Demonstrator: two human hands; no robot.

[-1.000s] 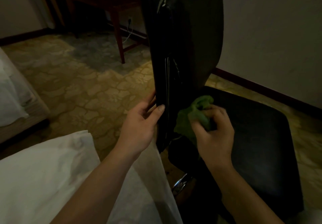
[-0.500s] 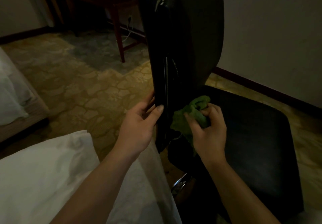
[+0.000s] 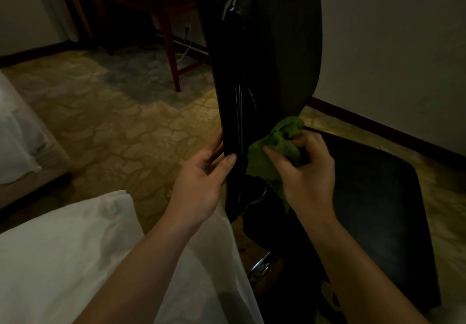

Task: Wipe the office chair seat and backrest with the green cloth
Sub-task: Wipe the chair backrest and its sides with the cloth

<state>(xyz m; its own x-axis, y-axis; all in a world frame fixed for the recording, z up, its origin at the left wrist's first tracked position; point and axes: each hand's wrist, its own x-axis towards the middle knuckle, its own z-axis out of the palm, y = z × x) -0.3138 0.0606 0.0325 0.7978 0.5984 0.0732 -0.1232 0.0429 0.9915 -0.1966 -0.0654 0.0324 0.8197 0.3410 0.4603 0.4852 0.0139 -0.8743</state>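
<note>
My left hand (image 3: 201, 185) grips the backrest (image 3: 272, 59) by its near edge, thumb in front, fingers behind; my right hand (image 3: 309, 175) bunches the green cloth (image 3: 272, 157) against its lower part, just above the seat (image 3: 378, 197); carpet (image 3: 100, 122) lies open leftward.

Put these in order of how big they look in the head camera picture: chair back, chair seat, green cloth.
1. Chair back and chair seat: both look about equally big, too close to rank.
2. Green cloth: much smaller, bunched in the right hand.

cloth (image 3: 271, 152) green | backrest (image 3: 272, 46) black | carpet (image 3: 121, 127) yellow-patterned | bedding (image 3: 63, 260) white
</note>
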